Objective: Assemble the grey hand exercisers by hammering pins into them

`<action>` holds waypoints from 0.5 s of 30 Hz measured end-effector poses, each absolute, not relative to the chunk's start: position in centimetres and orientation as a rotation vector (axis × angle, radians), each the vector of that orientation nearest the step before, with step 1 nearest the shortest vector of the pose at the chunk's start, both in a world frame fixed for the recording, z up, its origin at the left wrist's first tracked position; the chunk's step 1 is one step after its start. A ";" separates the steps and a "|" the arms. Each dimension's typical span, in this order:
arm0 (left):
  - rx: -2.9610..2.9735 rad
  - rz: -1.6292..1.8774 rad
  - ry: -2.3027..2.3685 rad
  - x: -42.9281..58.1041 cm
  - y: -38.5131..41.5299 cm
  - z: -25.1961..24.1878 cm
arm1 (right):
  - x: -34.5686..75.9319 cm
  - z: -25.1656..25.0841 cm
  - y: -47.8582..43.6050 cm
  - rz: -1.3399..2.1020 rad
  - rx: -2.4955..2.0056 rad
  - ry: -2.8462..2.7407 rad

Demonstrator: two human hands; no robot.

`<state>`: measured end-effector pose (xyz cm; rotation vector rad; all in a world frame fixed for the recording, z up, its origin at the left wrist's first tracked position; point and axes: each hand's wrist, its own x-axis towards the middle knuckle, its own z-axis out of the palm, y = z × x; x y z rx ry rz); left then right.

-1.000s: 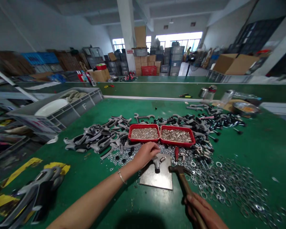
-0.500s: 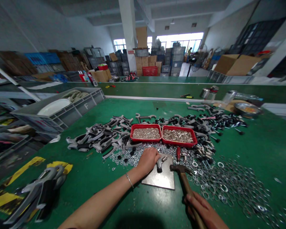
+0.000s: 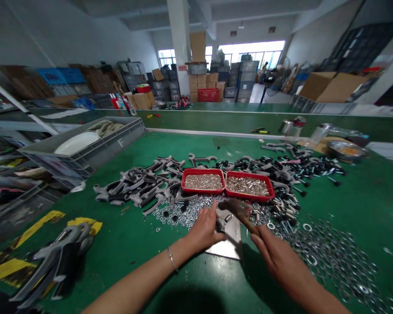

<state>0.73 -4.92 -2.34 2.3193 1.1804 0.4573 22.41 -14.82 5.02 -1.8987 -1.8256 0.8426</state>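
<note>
My right hand [image 3: 273, 250] is wrapped round the wooden handle of a hammer [image 3: 248, 224]. The raised, slightly blurred hammer head is over the far part of a bare metal plate [image 3: 228, 247]. At the plate's left side, my left hand [image 3: 203, 229] has its thumb and forefinger around a short grey and black part [image 3: 220, 224], partly covered by the fingers. Beside that part a small shiny metal sleeve [image 3: 228, 217] lies on the plate. Beyond the hands stand two red trays, the left tray [image 3: 203, 192] and the right tray [image 3: 249, 196], filled with small metal pieces.
Grey and black clamp bodies [image 3: 140, 185] are heaped left of the trays. Many washers [image 3: 327, 248] spread to the right; black-headed bolts [image 3: 309, 174] lie behind them. A grey crate [image 3: 85, 163] stands at the left. More clamp pieces [image 3: 60, 257] lie at near left.
The hammer has been lifted from beside the plate and swung left over it. My left hand has turned, its thumb now on the near side of the grey and black part.
</note>
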 end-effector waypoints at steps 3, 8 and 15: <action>2.303 0.472 1.191 0.6 -4.6 -2.2 | 23.0 2.6 -14.0 0.925 -1.947 -1.840; 2.177 0.633 1.213 0.4 -6.7 -1.5 | 25.3 -0.3 -13.4 0.705 -1.892 -1.678; 2.172 0.783 1.030 1.7 -13.2 -1.6 | 20.1 0.0 -14.0 1.191 -1.705 -1.293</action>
